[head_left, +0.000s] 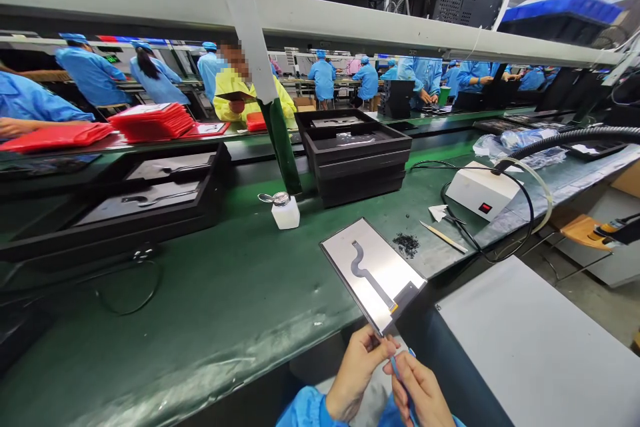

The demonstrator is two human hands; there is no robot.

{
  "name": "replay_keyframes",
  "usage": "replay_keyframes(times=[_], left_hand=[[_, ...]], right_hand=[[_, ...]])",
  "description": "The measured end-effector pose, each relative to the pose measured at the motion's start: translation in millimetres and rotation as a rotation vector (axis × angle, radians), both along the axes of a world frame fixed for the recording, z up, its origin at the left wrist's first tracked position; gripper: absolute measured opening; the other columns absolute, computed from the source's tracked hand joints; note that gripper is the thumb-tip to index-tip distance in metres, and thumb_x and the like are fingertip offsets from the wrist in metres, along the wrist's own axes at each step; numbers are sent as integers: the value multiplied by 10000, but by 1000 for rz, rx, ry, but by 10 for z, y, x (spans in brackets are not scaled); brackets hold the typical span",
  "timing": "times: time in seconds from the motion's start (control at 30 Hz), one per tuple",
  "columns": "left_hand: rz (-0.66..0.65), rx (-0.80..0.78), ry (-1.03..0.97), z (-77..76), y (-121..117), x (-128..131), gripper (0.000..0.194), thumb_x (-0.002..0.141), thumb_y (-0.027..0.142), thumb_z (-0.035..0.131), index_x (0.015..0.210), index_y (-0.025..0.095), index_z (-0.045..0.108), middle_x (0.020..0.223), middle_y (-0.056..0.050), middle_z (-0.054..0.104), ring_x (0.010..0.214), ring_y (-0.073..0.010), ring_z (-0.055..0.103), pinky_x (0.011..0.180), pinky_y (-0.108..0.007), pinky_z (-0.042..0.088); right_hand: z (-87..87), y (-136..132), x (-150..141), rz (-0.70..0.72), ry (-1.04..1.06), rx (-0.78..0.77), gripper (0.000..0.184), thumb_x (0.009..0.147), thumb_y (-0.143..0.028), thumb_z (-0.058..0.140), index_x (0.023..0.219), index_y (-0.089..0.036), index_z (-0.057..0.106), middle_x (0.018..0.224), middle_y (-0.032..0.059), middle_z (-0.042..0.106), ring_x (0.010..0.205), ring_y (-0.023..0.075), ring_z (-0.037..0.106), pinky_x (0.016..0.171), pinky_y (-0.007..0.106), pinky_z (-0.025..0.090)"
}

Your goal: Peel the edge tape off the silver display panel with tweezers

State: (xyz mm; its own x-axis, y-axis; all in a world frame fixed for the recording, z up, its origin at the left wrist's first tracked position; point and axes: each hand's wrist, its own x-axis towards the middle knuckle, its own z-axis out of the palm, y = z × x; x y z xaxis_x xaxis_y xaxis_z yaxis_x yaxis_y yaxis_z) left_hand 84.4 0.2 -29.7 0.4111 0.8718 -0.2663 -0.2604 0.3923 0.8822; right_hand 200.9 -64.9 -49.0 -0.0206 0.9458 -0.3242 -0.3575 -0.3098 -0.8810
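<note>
A flat display panel (345, 260) with a silvery back and a dark, curved ribbon cable (373, 282) extends past the bench's front edge, its near corner toward me. At that corner the fingers of my left hand (356, 367) are closed in a pinch, on the panel's edge. My right hand (420, 390) is just beside it, wrapped round a slim blue tool (395, 367) whose kind I cannot make out. The tool's upper end is close to my left fingertips and the panel corner. My fingers partly hide what they touch there.
Black crumbs (406, 245) lie beside the panel, with a pale stick (444, 238) and a white box with a red switch (483, 193) further right. A white pump bottle (286, 213) stands behind. Black trays (357, 170) sit at the back; another tray (215, 187) holds panels.
</note>
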Motion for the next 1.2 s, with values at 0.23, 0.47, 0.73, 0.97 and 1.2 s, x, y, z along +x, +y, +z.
replay_keyframes(times=[0.23, 0.47, 0.73, 0.97, 1.2], left_hand=[[-46, 1, -26, 68, -4, -56, 479, 566, 555, 869, 701, 115, 739, 666, -60, 676, 621, -156, 585, 684, -280, 475], [-16, -53, -54, 121, 29, -115, 724, 706, 776, 622, 933, 100, 746, 871, -148, 751, 831, -261, 689, 852, -378, 505], [59, -214, -187, 282, 59, 9, 683, 695, 681, 721, 1000, 70, 741, 1041, -193, 736, 1046, -326, 662, 958, -414, 474], [-5, -304, -256, 245, 172, 212, 455, 740, 521, 770, 882, 91, 726, 849, -123, 750, 834, -232, 703, 830, -342, 524], [31, -269, -259, 273, 105, 405, 484, 617, 475, 876, 887, 108, 711, 879, -111, 752, 759, -202, 700, 744, -310, 543]], right_hand=[[-56, 14, -5, 19, 47, 5, 569, 721, -759, 637, 812, -203, 556, 413, -135, 351, 319, 29, 209, 306, 146, 164], [53, 11, -18, -84, -70, 58, 521, 744, -698, 675, 732, -190, 559, 515, -99, 383, 375, 23, 164, 366, 196, 88], [186, -8, 80, -133, -124, 70, 507, 704, -672, 728, 665, -222, 497, 514, -123, 220, 444, 60, 83, 400, 221, 60], [214, -38, 352, -202, -188, 96, 540, 694, -706, 711, 661, -210, 500, 522, -128, 201, 444, 54, 94, 414, 230, 66], [254, -63, 551, -213, -274, 97, 563, 673, -747, 690, 650, -210, 520, 518, -117, 233, 449, 67, 147, 416, 223, 110]])
